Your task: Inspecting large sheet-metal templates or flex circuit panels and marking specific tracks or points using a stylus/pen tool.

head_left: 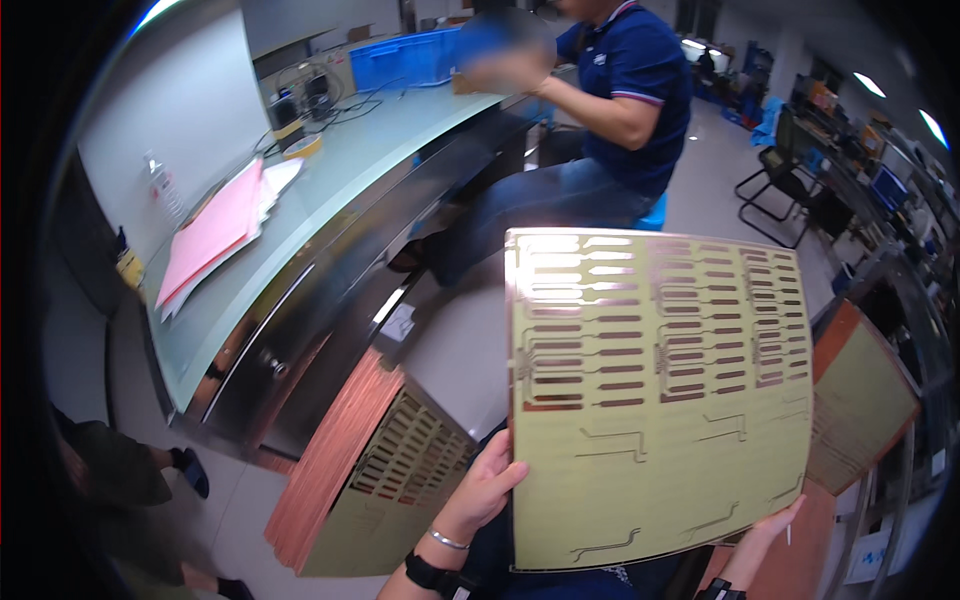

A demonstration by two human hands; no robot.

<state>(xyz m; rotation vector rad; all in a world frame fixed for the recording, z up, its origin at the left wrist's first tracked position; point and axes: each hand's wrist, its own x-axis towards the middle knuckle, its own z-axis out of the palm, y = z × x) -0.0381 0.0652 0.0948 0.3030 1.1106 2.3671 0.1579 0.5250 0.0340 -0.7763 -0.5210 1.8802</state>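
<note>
Fingers (515, 472) of the left hand (484, 493) pinch the left edge of the patterned panel (660, 470), thumb lapping onto its face; those of the right hand (770, 528) grip the lower right corner, largely hidden behind it. The panel stands between the two hands, most of its height above them.

Risks, from the left: swung down leftward, the panel might knock its rim on the stack of panels (345, 480) beside the left fingers and scuff its tracks. Held so low, its unsupported top could tip or flex should either grip slip. Bare fingertips may smudge the face. A swing rightward could scrape the copper-bordered board (868, 410) just beyond the right fingers.

Far up and left of the left fingers, limp pink sheets (215, 240) lie on a smooth, greenish desk (345, 180). Nearer them, the stack shows fine coppery layers along its side. Between the hands, the panel is thin, squarish and yellow-green, with glossy copper bars and hairline bent traces. Past the right fingers, the board looks duller and tilted.
</note>
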